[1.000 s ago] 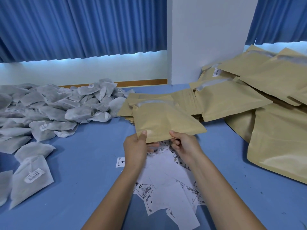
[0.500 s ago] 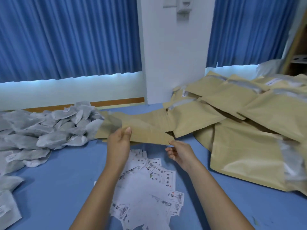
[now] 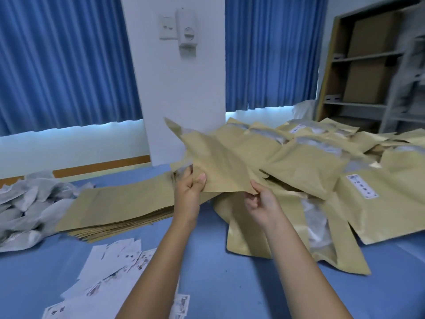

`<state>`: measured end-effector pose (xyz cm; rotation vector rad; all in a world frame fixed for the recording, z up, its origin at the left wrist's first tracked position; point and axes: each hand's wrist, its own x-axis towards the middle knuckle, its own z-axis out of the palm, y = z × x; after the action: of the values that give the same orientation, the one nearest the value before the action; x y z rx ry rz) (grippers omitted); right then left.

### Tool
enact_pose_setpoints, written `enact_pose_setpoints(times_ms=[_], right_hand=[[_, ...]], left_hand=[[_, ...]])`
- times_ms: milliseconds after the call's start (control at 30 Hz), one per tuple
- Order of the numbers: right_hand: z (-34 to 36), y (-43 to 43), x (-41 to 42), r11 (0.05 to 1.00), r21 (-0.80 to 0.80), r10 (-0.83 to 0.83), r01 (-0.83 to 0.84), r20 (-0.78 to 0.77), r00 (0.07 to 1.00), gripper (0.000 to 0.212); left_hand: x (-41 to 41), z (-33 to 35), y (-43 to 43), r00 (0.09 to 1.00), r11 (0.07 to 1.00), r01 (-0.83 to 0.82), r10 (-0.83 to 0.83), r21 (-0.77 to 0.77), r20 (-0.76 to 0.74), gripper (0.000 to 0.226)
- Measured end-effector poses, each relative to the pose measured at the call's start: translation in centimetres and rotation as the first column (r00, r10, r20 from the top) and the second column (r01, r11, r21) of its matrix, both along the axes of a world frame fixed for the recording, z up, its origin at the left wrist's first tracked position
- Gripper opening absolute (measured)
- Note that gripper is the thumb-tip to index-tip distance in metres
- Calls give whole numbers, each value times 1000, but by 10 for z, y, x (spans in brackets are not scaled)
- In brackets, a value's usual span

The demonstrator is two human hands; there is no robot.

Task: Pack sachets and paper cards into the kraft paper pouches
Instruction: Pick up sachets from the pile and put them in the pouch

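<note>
Kraft paper pouch (image 3: 218, 162): was held tilted above the table (image 3: 218, 284), its near edge in both hands.
Left hand (image 3: 188, 194): gripped the near-left edge, thumb on top, fingers curled beneath.
Right hand (image 3: 262, 203): pinched the near-right corner between thumb and fingers.
Flat pouch stack (image 3: 119, 203): lay left of the grip, lower down.
Filled pouches (image 3: 310, 162): were heaped right of the grip and beyond it.
Sachets (image 3: 27, 203): were piled far left of the grip.
Paper cards (image 3: 115, 261): lay scattered below the grip, nearer the person.
</note>
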<state>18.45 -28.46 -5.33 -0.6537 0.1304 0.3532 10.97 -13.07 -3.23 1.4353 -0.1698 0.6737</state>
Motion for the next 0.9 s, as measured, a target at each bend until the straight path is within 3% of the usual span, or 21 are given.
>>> enact_pose_setpoints(times_ms=[100,200,267,333,400,500,600,667,767,900], right_hand=[[5,-26,22,989,-10,-151,150,-14,989,12],[19,-49,49,937,170,-312,306,9,950,16],[28,-61,67,869,334,-399,364,40,916,7],[30,-70,82,841,431,-384,327,52,922,29],[24,-74,92,875,403,-316,270,51,947,44],[7,-65,93,954,239,-209,180,105,972,45],[-12,-41,83,989,70,-140,132,126,982,38],[-19,-21,72,994,-4,-107,109,135,985,32],[-23,15,55,998,59,-18,10,142,990,34],[-27,72,30,988,85,115,-130,163,980,31]], left_hand=[[28,0,-32,994,988,106,-109,-114,-23,25],[72,17,-69,978,961,107,-148,-254,-147,20],[98,39,-88,942,936,178,-251,-305,-221,31],[119,54,-101,884,889,271,-382,-369,-271,60],[133,53,-108,851,932,273,-349,-237,-393,69],[142,30,-113,821,960,254,-149,118,-551,58],[139,5,-112,791,931,297,-114,214,-601,54],[132,-6,-104,812,907,273,-38,320,-583,54],[117,-16,-79,863,901,145,86,408,-497,43],[84,-25,-23,891,926,-12,182,378,-415,32]])
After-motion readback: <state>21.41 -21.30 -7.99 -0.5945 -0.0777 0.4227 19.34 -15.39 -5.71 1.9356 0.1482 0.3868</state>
